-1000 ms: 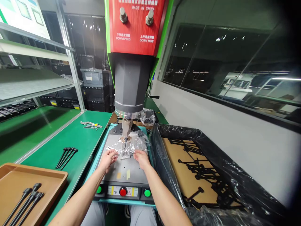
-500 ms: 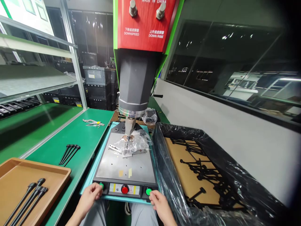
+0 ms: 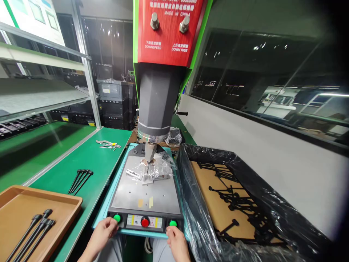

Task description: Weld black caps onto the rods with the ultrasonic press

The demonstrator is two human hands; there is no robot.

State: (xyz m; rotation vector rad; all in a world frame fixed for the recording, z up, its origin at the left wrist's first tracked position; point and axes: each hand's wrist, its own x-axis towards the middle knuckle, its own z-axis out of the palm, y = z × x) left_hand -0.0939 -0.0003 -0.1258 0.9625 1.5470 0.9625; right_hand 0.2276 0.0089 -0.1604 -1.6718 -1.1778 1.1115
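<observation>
Head view: a green surface [image 3: 89,160] runs along the left side of a workshop, with metal shelving above it and stacked dark crates [image 3: 109,105] behind. On this surface lie a brown tray [image 3: 57,207] holding several black rods [image 3: 32,229], a second small bunch of black rods [image 3: 80,179] further back, and some metal tools [image 3: 107,144].

At the middle stands a press machine [image 3: 163,72] with a red panel and a grey head, its tip down on a small part wrapped in clear plastic [image 3: 152,169] on the steel plate [image 3: 147,193]. Along the plate's front edge sit two green buttons and a red button [image 3: 145,222] between them.

The left hand [image 3: 102,231] rests at the front edge just below the left green button [image 3: 117,218], fingers loosely curled and holding nothing. The right hand [image 3: 176,242] lies just below the right green button [image 3: 173,223], fingers likewise curled and empty.

To the right, a box lined with black plastic [image 3: 245,171] holds cardboard and many black rods. A pale wall with dark windows [image 3: 259,72] closes that side.
</observation>
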